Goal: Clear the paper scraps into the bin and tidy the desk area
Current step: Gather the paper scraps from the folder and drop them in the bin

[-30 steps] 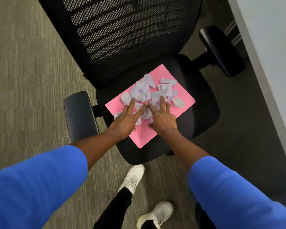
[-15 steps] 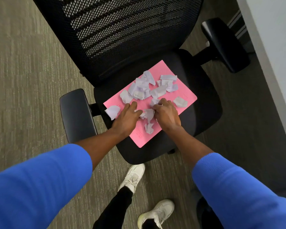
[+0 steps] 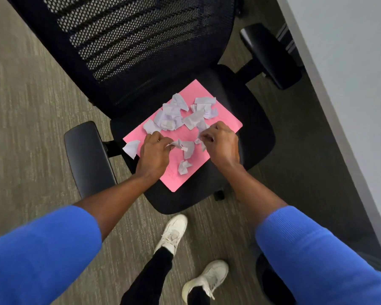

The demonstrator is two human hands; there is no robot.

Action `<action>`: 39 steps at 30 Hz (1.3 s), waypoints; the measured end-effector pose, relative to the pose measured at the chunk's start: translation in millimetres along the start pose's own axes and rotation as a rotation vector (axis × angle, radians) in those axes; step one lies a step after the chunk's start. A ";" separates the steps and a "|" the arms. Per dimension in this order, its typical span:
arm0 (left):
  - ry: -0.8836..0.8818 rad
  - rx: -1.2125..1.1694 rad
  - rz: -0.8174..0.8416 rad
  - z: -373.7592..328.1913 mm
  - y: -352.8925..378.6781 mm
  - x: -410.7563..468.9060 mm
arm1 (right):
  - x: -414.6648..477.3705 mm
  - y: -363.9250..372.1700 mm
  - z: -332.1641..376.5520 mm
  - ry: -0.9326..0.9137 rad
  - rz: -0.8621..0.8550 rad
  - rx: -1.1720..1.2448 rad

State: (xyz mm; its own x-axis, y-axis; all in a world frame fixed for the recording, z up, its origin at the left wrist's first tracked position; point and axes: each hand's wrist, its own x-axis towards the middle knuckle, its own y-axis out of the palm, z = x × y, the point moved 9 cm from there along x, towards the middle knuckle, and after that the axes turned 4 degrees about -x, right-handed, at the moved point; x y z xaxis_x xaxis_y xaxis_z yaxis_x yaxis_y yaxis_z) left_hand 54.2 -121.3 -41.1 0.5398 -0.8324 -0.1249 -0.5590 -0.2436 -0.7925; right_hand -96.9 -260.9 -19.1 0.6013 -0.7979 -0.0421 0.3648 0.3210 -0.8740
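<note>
A pink folder (image 3: 223,115) lies flat on the seat of a black office chair (image 3: 257,137). Several pale torn paper scraps (image 3: 174,116) are strewn over it, most in a heap at its far half. One scrap (image 3: 131,148) hangs off the folder's left edge. My left hand (image 3: 153,154) is curled on the folder's near left part, fingers pinching a scrap. My right hand (image 3: 221,144) is curled over the folder's right side and pinches scraps too. No bin is in view.
The chair's mesh back (image 3: 130,40) rises behind the seat, with armrests at left (image 3: 86,157) and right (image 3: 271,56). A pale desk edge (image 3: 339,106) runs down the right. My feet in white shoes (image 3: 174,234) stand on grey carpet.
My hands went from flat and spread, close together over the pile, to curled fists pulled apart and nearer me, dragging a few scraps toward the folder's near half.
</note>
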 end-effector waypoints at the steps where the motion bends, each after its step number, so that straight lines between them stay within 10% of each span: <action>1: -0.007 -0.008 -0.009 -5.3 0.5 -3.0 | -6.4 -8.0 -3.7 0.012 -0.027 0.000; 25: 0.061 -0.097 0.636 -184.4 288.9 -252.3 | -440.5 -1.0 -282.4 0.996 -0.180 0.320; 39: -0.071 -0.024 0.929 -225.1 486.4 -364.0 | -580.7 28.5 -422.7 1.070 -0.390 0.172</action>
State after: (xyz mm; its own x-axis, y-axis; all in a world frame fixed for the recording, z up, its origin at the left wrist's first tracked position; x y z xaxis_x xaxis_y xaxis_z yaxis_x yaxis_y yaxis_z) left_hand -555.9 -48.8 -246.7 -0.0942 -0.6662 -0.7398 -0.7986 0.4942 -0.3434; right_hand -736.2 -4.1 -224.3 -0.4546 -0.8565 -0.2444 0.5353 -0.0435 -0.8435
